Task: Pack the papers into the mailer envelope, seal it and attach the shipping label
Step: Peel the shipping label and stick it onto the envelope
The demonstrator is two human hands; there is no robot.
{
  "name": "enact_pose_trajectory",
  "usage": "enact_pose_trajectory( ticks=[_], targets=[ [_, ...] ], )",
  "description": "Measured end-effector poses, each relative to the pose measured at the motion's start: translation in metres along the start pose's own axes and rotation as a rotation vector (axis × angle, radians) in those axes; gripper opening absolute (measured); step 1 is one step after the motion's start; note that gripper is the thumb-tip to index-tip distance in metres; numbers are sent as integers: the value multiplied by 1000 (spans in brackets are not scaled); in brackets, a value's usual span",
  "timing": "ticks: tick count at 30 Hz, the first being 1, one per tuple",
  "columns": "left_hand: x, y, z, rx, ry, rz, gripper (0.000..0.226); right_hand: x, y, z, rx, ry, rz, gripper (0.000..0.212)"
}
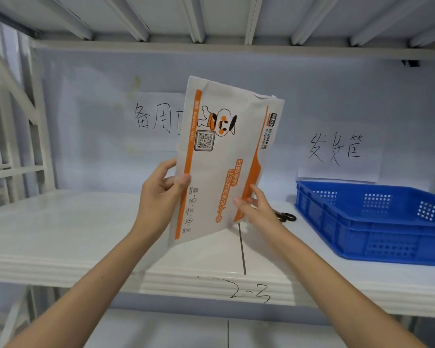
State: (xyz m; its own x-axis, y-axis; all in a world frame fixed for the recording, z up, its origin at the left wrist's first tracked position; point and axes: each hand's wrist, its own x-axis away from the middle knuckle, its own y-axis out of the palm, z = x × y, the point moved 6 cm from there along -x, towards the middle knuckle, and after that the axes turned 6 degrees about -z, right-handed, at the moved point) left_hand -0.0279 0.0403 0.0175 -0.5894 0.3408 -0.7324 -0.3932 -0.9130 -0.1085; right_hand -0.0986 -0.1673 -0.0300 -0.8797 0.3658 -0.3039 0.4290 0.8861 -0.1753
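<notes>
A white and orange mailer envelope (226,156) with a cartoon figure and a QR code is held upright above the white shelf (60,234), tilted slightly right. My left hand (161,194) grips its left edge, thumb on the front. My right hand (255,209) holds the lower right edge with fingers on the front. A torn white edge shows at the envelope's top right corner. No loose papers or shipping label are in view.
A blue perforated plastic crate (377,222) stands on the shelf at the right. Black scissors (286,217) lie behind my right hand. Two handwritten paper signs (339,151) hang on the back wall. Another shelf runs overhead.
</notes>
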Motion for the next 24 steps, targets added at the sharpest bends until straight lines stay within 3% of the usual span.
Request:
enact_pose_trajectory(
  ticks=[3, 5, 10, 12, 16, 20, 24],
  targets=[
    [3, 1, 2, 36, 56, 26, 16, 6, -6, -3, -56, 2, 39, 74],
    [5, -1, 4, 111, 68, 96, 13, 9, -10, 7, -218, 65, 63, 91],
    [10, 1, -4, 204, 26, 174, 9, 8, -16, 34, -475, 179, 173, 110],
    [10, 1, -10, 281, 6, 208, 10, 6, -20, 41, -616, 229, 194, 99],
    [5, 13, -19, 541, -106, 210, 10, 3, -4, 39, -686, 245, -41, 42],
    [3, 21, -25, 567, -196, 82, 25, -1, -9, 28, -669, 83, -52, 38],
    [-8, -9, -28, 647, -174, 119, 28, -2, -39, 26, -579, 45, 52, 42]
  ],
)
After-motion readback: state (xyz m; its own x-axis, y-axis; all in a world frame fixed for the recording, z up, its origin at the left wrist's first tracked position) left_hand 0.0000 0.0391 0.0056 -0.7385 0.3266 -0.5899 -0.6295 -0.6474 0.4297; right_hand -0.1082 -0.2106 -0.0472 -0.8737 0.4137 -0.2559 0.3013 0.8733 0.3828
